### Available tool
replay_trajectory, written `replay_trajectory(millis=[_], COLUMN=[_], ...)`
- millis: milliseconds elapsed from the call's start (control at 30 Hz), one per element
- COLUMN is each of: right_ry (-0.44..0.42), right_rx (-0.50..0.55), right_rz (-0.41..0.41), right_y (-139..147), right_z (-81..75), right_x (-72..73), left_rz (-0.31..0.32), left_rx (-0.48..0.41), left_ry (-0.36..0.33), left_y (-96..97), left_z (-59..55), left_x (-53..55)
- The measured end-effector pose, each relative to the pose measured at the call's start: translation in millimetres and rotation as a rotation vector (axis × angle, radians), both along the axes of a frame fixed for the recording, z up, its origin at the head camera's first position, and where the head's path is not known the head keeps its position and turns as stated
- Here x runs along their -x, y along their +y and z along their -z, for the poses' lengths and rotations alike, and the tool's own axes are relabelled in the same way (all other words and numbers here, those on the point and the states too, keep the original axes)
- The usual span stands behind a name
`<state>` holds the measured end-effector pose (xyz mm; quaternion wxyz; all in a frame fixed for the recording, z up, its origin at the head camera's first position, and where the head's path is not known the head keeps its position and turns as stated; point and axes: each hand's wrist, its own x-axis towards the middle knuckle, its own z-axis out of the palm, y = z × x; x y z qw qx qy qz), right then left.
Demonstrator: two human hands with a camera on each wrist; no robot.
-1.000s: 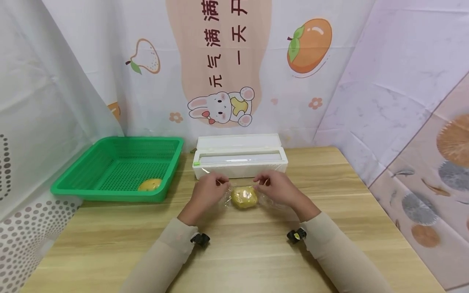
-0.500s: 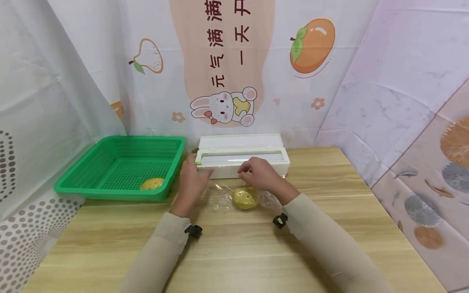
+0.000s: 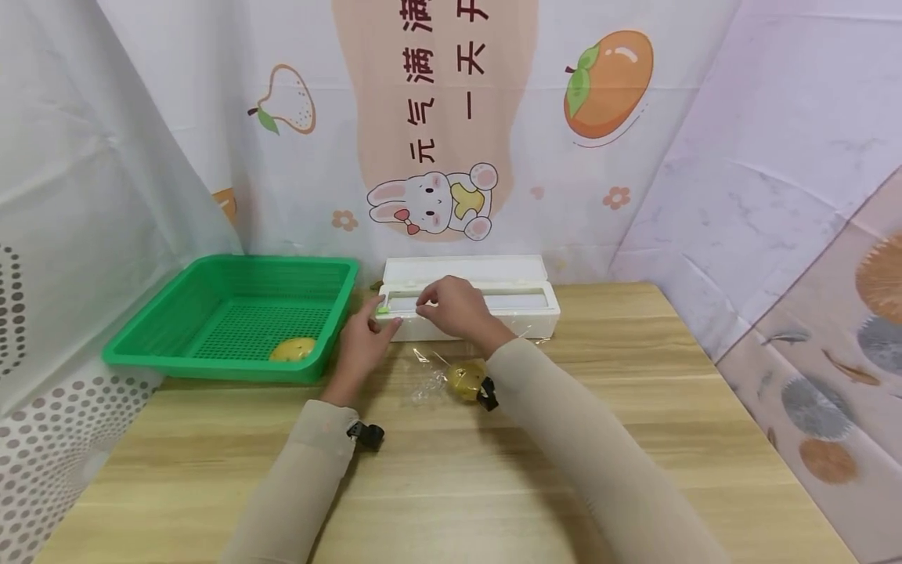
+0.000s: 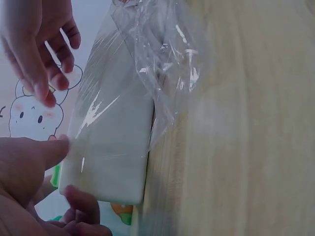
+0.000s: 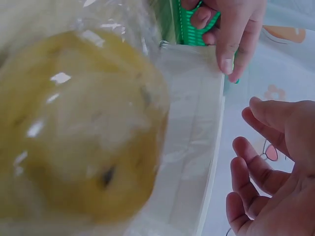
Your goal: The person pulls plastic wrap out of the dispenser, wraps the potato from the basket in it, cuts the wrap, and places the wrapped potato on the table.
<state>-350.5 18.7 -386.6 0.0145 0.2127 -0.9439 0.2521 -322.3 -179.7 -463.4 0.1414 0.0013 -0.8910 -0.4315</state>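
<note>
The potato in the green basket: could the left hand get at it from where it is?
Likely yes: the left hand is beside the green basket, whose open top leaves the potato uncovered, though the hand would have to reach over the basket's side wall.

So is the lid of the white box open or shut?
Open: in the head view, the lid stands raised along the back of the white box, and the pale roll inside shows past the right hand.

A curtained work nook: printed cloths point(image 3: 296, 180) hang around a wood-grain table point(image 3: 451, 486).
</note>
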Motion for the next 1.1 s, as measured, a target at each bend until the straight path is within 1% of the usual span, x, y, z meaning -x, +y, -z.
replay_trajectory(millis=[100, 200, 267, 400, 500, 633, 733, 867, 1000, 1100], right_ry=[-0.015, -0.024, -0.026, -0.034, -0.052, -0.065, -0.032, 0.028, 0.058, 0.093], right_rx=[-0.025, -0.05, -0.058, -0.037, -0.026, -0.014, -0.008, -0.036, -0.043, -0.057], right_rz=[0.001, -0.001, 0.008, 0.045, 0.061, 0.074, 0.102, 0.148, 0.163, 0.176], right_y=[-11.3, -23.5, -30.5, -42.0, -48.9, -54.9, -57.5, -62.1, -66.8, -69.2], right_z=[-2.8, -2.5, -2.3, -1.8, 0.7, 6.8, 10.7, 13.3, 18.1, 21.6], right_x=[2.6, 3.7, 4.6, 7.4, 8.7, 9.3, 10.7, 10.4, 7.5, 7.6], left_rz=[-0.001, 0.002, 0.016, 0.049, 0.063, 0.065, 0.056, 0.05, 0.048, 0.047], left_rx=[-0.018, -0.038, -0.065, -0.131, -0.141, -0.13, -0.134, -0.144, -0.154, -0.155], left_ry=[-0.047, -0.075, -0.076, -0.08, -0.088, -0.093, -0.083, -0.076, -0.092, -0.085], left_y=[-1.3, -4.7, -6.2, -8.4, -9.1, -8.0, -5.8, -4.9, -5.7, -6.0], left_z=[-0.5, 0.7, 0.4, -0.9, -2.2, -3.2, -4.4, -5.2, -3.5, -3.1], left_x=[0.7, -0.1, -0.5, -0.3, -0.8, -1.3, 0.6, 2.7, 0.8, 0.0])
